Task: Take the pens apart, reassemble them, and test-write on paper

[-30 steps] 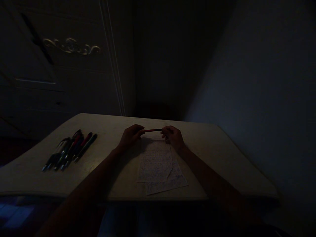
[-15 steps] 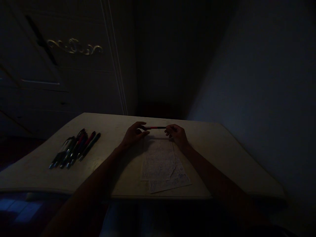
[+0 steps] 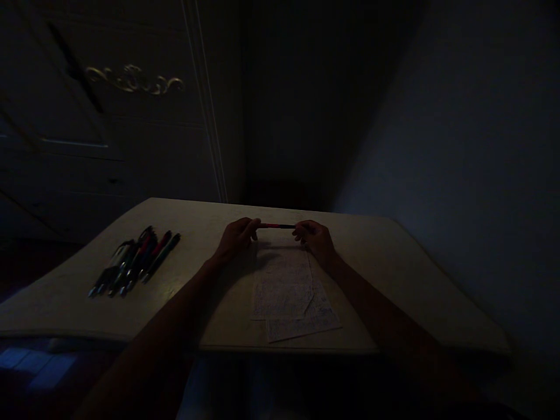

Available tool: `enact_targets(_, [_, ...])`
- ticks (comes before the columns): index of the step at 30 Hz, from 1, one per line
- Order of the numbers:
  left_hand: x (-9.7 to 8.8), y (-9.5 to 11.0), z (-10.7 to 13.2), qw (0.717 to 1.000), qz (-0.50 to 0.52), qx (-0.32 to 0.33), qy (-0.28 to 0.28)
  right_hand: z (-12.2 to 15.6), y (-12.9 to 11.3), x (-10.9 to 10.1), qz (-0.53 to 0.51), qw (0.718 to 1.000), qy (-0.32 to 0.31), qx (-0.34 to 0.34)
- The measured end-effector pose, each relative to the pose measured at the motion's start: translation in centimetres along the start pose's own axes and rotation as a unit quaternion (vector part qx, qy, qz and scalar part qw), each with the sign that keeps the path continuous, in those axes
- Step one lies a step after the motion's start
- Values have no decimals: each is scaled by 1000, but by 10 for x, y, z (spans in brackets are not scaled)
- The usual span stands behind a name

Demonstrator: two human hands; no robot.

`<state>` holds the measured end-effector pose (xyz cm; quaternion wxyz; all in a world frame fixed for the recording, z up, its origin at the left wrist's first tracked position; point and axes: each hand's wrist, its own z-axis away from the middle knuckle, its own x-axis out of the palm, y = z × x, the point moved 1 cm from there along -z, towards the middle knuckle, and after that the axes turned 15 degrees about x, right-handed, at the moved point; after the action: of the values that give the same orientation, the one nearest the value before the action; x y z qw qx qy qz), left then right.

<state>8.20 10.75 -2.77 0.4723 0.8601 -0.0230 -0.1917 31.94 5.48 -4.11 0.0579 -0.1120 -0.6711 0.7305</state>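
A slim red and black pen [image 3: 276,226] is held level above the far part of the table, stretched between both hands. My left hand [image 3: 238,236] pinches its left end between thumb and fingers. At the dark right end, my right hand [image 3: 315,239] grips it with bent fingers. Below the pen lie two overlapping sheets of paper [image 3: 284,286] covered in faint writing; the upper one has a ragged right edge. The dim light hides the pen's finer details.
Several pens [image 3: 133,262] lie in a loose pile on the left of the pale table [image 3: 371,280]. Behind on the left stands a dark cabinet [image 3: 153,146] with ornate trim. A bluish wall [image 3: 472,175] rises on the right.
My left thumb and fingers, apart around the pen's left end before, have closed on it. My right hand keeps its grip almost unmoved. The pen pile and paper lie as before.
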Motion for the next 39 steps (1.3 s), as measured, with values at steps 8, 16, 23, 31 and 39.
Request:
enact_targets(8, [1,-2,-2,999,-8,40,-24,-2,3,-2,-4,1000,10,6])
enact_targets(16, [1,6,2,1000,-30,-6,4,-3,0,1,-3,999,4,-37])
enact_targets(23, [1,5,2,1000,2,-6,1,-2,-4,0,-3,999,5,-37])
enact_targets(31, [1,-1,-1,999,13,51,-14,-2,0,-4,13,1000,28,-7])
enact_targets(39, [0,2,2,1000,-4,10,4,-2,-2,0,5,999,10,-41])
